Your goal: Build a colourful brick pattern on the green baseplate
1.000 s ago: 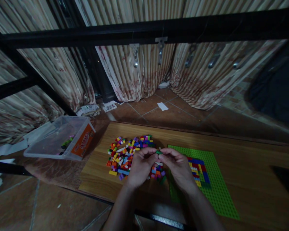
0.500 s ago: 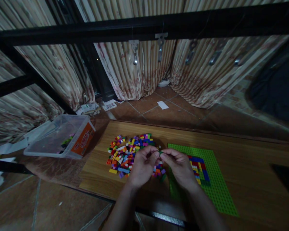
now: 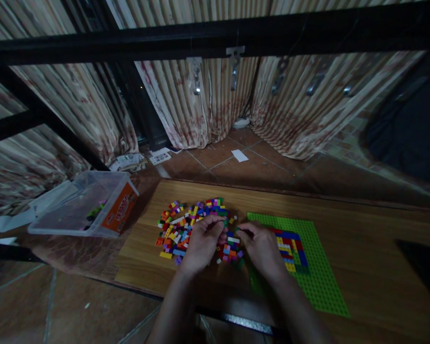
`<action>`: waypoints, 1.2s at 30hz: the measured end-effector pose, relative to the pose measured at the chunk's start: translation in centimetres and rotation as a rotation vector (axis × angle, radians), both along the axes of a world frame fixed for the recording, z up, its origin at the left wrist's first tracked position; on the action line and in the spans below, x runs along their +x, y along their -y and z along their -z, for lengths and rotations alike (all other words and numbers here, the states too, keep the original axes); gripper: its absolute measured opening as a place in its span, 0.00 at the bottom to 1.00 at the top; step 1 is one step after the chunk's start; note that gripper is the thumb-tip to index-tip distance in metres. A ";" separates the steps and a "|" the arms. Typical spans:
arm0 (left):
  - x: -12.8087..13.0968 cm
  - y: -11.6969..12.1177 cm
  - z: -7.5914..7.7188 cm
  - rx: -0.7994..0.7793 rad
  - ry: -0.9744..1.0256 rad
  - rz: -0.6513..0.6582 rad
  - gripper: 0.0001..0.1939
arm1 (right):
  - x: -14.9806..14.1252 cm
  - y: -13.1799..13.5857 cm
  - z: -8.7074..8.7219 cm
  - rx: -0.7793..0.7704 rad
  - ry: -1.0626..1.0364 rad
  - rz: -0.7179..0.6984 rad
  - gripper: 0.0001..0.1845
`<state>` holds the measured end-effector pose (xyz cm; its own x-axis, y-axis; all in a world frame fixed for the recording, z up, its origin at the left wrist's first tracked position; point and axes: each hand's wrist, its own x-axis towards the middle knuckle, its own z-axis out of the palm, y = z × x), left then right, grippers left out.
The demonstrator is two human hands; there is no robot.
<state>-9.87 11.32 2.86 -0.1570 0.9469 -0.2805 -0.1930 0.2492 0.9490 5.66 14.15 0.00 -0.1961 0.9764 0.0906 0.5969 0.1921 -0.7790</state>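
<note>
My left hand (image 3: 203,241) is closed in a pinch over the right side of a heap of small toy bricks (image 3: 186,228). A bit of green at its fingertips looks like a small green brick (image 3: 225,223). Apart from it, my right hand (image 3: 261,246) pinches a small dark green brick (image 3: 238,229) between thumb and forefinger. Beneath the right hand lies a bright green studded baseplate (image 3: 324,267). On it sits a flat block of red, blue, yellow and white bricks (image 3: 301,251), partly hidden by that hand.
A wooden tabletop (image 3: 365,239) carries the bricks and baseplate. To the left stands a clear plastic bin (image 3: 75,229) with an orange label and a few pieces inside. A dark flat object (image 3: 421,267) lies at the right. A black metal bar (image 3: 157,43) with hooks crosses above.
My hands have come apart: earlier their fingertips met around a dark green piece. A gap now shows between them, with bricks visible through it. The view has shifted slightly.
</note>
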 end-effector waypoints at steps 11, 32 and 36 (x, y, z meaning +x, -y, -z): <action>-1.0 0.0 0.5 0.086 -0.532 0.117 0.13 | 0.2 0.9 -0.5 0.016 0.175 -0.131 0.10; -0.1 0.4 0.4 0.106 -0.869 0.179 0.11 | 0.0 1.7 -1.2 -0.036 0.334 -0.199 0.05; -0.1 0.4 0.2 0.128 -0.868 0.183 0.11 | 0.0 1.7 -1.1 -0.046 0.282 -0.185 0.02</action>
